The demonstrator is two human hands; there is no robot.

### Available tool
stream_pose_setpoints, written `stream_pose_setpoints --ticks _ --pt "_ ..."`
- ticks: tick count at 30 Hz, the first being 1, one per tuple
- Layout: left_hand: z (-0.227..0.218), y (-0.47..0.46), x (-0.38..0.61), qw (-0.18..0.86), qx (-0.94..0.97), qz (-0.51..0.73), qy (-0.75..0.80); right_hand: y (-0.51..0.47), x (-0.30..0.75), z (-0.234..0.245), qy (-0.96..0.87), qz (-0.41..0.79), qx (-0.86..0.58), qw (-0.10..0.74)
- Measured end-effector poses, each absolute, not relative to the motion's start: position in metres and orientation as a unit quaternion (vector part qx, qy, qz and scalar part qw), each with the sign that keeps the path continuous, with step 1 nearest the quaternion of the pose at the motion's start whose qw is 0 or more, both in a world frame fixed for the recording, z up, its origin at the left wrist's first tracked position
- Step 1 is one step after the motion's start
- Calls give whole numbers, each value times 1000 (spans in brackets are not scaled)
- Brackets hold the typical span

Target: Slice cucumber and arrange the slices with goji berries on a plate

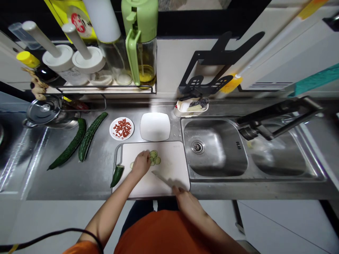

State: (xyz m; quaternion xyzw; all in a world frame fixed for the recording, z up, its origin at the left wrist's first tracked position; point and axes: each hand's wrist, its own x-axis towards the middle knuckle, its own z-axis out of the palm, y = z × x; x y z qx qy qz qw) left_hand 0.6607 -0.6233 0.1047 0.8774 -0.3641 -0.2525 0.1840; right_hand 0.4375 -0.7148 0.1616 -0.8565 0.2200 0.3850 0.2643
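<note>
A white cutting board lies on the steel counter in front of me. My left hand rests on it with fingers curled over a cucumber piece, right beside several thin cucumber slices. A cut-off cucumber end lies at the board's left edge. My right hand is closed on the handle of a knife, whose blade points up-left toward the slices and is lifted off them.
Two whole cucumbers lie on the counter to the left. A small plate of red berries and an empty white plate stand behind the board. The sink and faucet are to the right; a pot lid and bottle rack lie left.
</note>
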Motion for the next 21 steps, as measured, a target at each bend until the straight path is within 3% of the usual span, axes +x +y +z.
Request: stream_pose_setpoints --ticks 12,17,21 --pt "119 -586 655 166 886 -294 -316 -717 435 162 236 382 -853 266" --pt "108 -566 638 232 899 -304 -214 -719 438 164 238 360 -858 278" --pt "97 -561 631 349 862 -355 -99 -717 445 168 231 357 -861 280"
